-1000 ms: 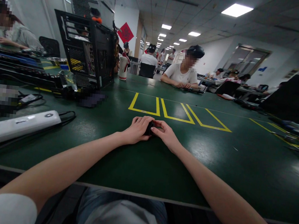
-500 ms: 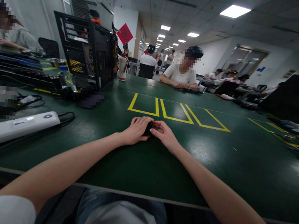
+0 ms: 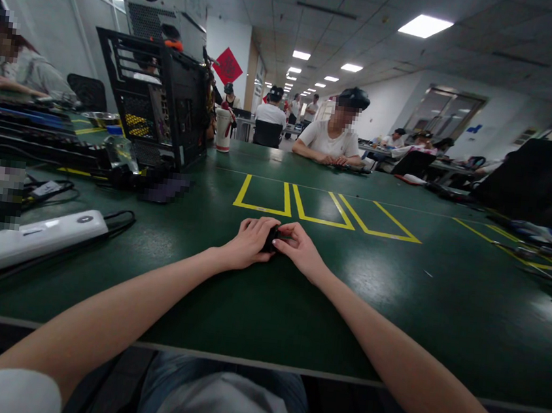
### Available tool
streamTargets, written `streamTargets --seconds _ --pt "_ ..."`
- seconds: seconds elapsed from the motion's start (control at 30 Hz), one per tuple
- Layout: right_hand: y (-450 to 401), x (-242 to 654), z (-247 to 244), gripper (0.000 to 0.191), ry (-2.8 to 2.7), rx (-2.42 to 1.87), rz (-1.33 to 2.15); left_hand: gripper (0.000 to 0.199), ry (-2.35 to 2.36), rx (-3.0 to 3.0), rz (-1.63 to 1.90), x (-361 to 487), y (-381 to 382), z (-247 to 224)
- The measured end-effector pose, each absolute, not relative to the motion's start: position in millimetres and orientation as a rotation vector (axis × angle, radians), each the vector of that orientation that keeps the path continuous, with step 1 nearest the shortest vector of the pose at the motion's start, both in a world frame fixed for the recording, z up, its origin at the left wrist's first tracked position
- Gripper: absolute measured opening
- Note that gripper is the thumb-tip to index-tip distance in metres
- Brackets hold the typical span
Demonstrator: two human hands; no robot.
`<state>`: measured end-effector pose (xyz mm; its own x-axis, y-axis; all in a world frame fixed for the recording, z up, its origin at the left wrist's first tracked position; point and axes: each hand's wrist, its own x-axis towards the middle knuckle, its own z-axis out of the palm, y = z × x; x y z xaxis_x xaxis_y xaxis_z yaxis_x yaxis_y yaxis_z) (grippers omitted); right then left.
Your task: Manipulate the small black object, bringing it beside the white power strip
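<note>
A small black object (image 3: pixel 270 239) stands on the green table (image 3: pixel 225 313), between my two hands, in front of the yellow tape outlines (image 3: pixel 299 217). My left hand (image 3: pixel 248 242) is wrapped round its left side, fingers over the top and thumb low at the near side. From the right, my right hand (image 3: pixel 299 251) reaches it with thumb and fingers brought together at its edge. What the right fingertips pinch, if anything, is too small to name. Most of the black object is hidden by the left hand.
A white power strip (image 3: pixel 30 243) with a black cable lies at left. Behind it stands an open black computer case (image 3: pixel 173 104), with a white cup (image 3: pixel 223 129) beside it. Across the table sits a person (image 3: pixel 329 140). Tools and cables (image 3: pixel 542 251) lie at far right.
The camera view has shifted slightly. Both hands remain at the black object, with the right fingertips at its right side. No other clear movement shows.
</note>
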<state>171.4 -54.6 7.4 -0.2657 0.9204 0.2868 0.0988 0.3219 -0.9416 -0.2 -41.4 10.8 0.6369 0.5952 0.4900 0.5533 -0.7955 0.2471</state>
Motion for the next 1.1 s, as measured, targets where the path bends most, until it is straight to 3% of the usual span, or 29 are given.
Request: streamTargets --seconds 0.27,0.47,0.8,1.1 --pt "-58 173 9 0.034 -1.689 -0.904 1.089 0.062 1.004 2.76 0.857 2 -39 8" --pt "-59 169 9 0.025 -1.67 -0.914 1.039 0.058 0.994 2.756 0.875 1 -40 9" --pt "-61 171 10 0.032 -1.738 -0.903 1.033 0.058 0.987 2.749 0.859 1 -41 11" --pt "-59 168 0 0.03 -1.812 -0.971 0.649 0.058 0.982 2.745 0.857 1 -40 12"
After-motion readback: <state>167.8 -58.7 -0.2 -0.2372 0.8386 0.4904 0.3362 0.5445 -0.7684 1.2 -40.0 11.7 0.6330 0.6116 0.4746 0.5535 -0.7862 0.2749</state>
